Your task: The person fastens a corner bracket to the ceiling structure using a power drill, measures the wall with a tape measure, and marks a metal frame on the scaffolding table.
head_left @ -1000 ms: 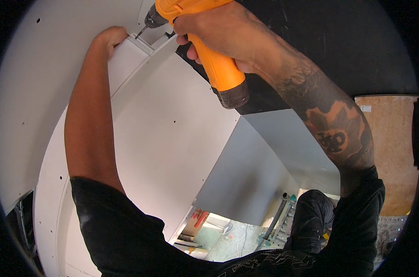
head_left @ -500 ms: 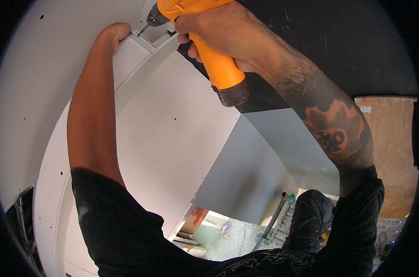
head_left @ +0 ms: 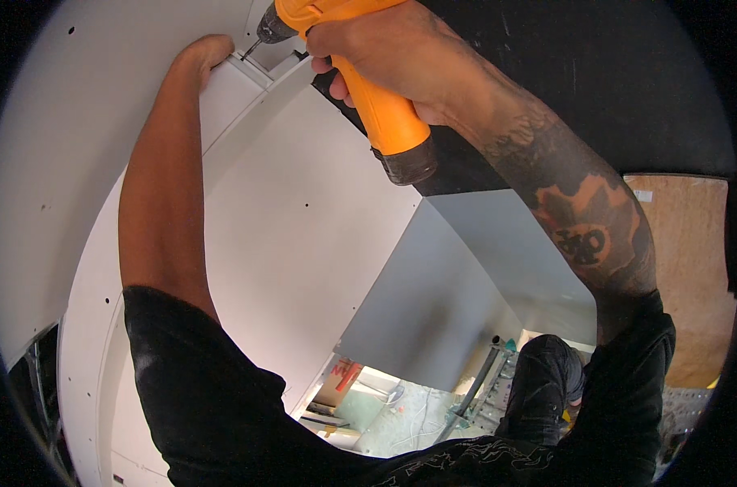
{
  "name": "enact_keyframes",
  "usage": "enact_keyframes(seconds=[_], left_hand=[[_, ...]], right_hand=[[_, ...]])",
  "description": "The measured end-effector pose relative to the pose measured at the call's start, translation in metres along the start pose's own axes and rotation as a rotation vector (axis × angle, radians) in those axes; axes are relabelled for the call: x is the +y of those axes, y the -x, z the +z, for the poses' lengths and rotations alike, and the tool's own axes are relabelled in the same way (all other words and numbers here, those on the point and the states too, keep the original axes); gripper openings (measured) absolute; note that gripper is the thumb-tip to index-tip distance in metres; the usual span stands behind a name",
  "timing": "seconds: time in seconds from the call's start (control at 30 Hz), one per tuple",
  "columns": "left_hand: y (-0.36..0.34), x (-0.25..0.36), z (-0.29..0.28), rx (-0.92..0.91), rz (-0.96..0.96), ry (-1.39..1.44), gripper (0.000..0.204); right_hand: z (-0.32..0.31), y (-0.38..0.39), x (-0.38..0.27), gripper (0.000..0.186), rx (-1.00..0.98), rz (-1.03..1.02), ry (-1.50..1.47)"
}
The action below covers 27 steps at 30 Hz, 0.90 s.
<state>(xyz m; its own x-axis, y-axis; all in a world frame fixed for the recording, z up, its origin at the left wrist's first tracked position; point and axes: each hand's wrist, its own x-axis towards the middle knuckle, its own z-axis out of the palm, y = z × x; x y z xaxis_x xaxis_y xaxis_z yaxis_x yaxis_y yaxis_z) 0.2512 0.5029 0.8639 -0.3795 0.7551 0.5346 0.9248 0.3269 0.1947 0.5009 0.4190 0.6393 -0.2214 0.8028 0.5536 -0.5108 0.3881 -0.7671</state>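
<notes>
My right hand [head_left: 376, 57] is wrapped round the handle of an orange cordless drill [head_left: 380, 122] with a black chuck [head_left: 272, 26] and black base. From the chuck, a thin bit [head_left: 251, 49] slants down to the left. Its tip meets or nearly meets a narrow white strip [head_left: 253, 71] at the end of a white panel [head_left: 226, 93]. Close to the tip, my left hand [head_left: 208, 51] is against that panel's end, its fingers mostly hidden. The top of the drill is cut off by the picture's upper edge.
A white wall panel [head_left: 52, 162] with small holes rises at left. Below my arms spreads a broad white board [head_left: 303, 211], beside grey panels [head_left: 433, 300]. A black surface [head_left: 612, 89] fills the upper right, above a wooden board [head_left: 685, 284]. Far below lies a cluttered floor [head_left: 409, 418].
Both hands and the drill keep nearly the same place, the bit still at the strip. My left hand appears slightly higher; the view has shifted a little.
</notes>
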Motion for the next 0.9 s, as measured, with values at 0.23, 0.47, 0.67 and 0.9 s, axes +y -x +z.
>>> enact_keyframes(seconds=[0.23, 0.47, 0.67, 0.9], left_hand=[[-0.009, -0.004, -0.004, -0.009, 0.022, -0.035, 0.026], [0.009, 0.004, -0.003, -0.015, 0.031, -0.091, 0.027], [-0.006, -0.006, -0.007, -0.028, -0.005, -0.024, 0.028], [-0.001, -0.002, -0.002, -0.019, 0.022, -0.068, 0.032]], right_hand=[[-0.003, 0.0, 0.002, 0.026, -0.026, -0.05, 0.012], [-0.006, 0.0, 0.008, 0.026, -0.024, -0.068, 0.035], [-0.006, 0.0, 0.008, 0.027, -0.03, -0.091, 0.054], [-0.006, -0.001, 0.013, 0.027, -0.019, -0.107, 0.082]])
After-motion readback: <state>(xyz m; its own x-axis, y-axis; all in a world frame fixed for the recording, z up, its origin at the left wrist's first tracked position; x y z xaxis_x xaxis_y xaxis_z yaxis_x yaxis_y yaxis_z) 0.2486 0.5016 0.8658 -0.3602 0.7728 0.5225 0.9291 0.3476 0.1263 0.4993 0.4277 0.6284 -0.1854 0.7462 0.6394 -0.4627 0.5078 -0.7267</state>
